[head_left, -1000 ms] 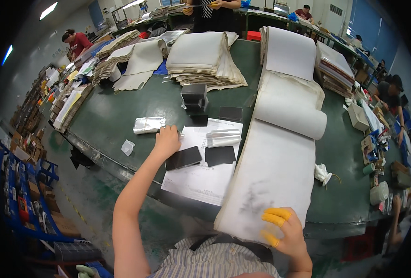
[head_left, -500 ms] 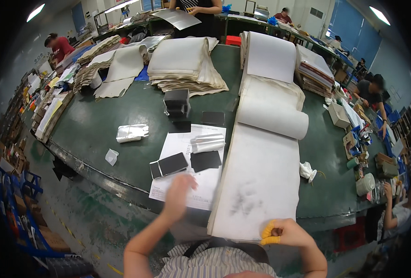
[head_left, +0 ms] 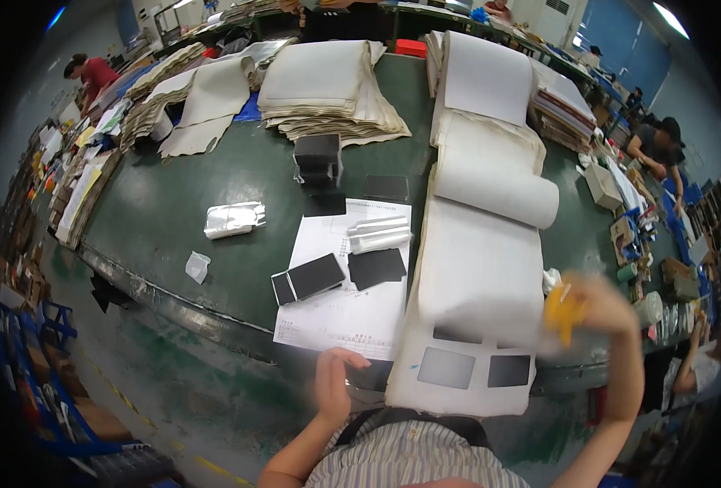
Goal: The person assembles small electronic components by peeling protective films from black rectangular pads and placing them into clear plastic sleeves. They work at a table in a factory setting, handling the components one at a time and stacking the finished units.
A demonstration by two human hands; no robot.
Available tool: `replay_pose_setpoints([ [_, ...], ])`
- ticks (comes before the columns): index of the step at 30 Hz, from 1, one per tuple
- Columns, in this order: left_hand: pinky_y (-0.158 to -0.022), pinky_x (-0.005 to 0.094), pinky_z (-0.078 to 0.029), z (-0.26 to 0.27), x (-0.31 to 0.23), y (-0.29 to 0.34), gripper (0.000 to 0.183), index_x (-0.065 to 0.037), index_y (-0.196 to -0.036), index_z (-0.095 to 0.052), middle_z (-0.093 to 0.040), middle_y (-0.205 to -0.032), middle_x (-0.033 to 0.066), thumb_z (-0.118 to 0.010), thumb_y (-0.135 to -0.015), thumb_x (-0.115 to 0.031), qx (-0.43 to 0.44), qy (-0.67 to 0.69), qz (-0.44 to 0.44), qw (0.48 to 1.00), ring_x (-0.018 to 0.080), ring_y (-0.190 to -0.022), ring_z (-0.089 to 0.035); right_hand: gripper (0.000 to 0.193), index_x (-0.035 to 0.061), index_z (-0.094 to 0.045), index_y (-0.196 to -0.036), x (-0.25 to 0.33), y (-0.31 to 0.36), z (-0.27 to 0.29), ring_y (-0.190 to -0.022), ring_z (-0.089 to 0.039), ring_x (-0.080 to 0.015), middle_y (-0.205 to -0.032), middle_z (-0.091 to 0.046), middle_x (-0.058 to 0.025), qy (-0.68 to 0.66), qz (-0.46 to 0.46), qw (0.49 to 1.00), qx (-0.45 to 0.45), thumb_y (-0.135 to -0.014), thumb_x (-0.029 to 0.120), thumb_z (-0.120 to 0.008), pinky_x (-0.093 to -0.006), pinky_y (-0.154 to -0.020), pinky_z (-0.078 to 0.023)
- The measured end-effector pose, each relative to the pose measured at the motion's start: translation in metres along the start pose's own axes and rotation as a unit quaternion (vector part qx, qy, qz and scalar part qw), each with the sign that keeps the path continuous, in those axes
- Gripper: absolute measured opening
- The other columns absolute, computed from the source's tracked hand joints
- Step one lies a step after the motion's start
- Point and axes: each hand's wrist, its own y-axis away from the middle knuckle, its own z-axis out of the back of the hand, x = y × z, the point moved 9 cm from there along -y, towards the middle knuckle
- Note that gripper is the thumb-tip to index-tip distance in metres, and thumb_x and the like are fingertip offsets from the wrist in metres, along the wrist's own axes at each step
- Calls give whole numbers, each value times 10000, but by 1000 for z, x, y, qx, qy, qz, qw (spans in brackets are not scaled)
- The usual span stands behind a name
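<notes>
My right hand (head_left: 584,309), with yellow covers on its fingers, is blurred at the right side of a long stack of large white paper sheets. It grips the near edge of the top sheet (head_left: 482,276), which is lifted and curling away from me. Under that sheet, dark rectangular pieces (head_left: 509,371) and a greyer rectangle (head_left: 446,368) lie on the sheet below (head_left: 474,398). My left hand (head_left: 336,381) is at the table's front edge, left of the stack, fingers stretched out, holding nothing.
Left of the stack, a printed page (head_left: 320,321) bears black cards (head_left: 379,268), a banded black stack (head_left: 311,279) and clear plastic sleeves (head_left: 379,234). Beyond stand a black block of cards (head_left: 317,159) and a wrapped silvery packet (head_left: 234,220). Paper piles (head_left: 311,77) line the far side. Other people work around.
My right hand has risen up and to the right, lifting the sheet's near edge and uncovering the rectangles. My left hand has drawn back from the printed page toward me.
</notes>
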Motion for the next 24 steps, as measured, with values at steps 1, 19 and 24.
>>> replay_pose_setpoints([
  [1,-833,320,-414,5,3,-1,297,-3,-878,-533,-580,-877,100,-289,-991,-128,-12,-1,11,1000,198,-853,-544,213,18,-633,-942,-15,9,60,-689,-610,-116,-798,-633,-43,-154,-191,947,-209,-889,214,-569,-269,-594,-466],
  [19,-776,254,-485,-20,7,7,108,24,-1027,-522,-623,-885,107,-458,-951,-21,51,-73,-42,995,148,-850,-615,494,82,-538,-1240,-102,-163,49,-1175,-478,-306,-1312,-502,-144,69,-69,942,-320,-797,247,-680,-363,-979,-380],
  [24,-754,275,-487,-14,6,0,107,22,-988,-516,-630,-830,97,-434,-963,-42,-3,-7,-33,999,163,-795,-615,457,80,-559,-1205,-85,-154,31,-1156,-473,-332,-1269,-525,-141,71,-65,928,-359,-787,217,-685,-392,-998,-358],
])
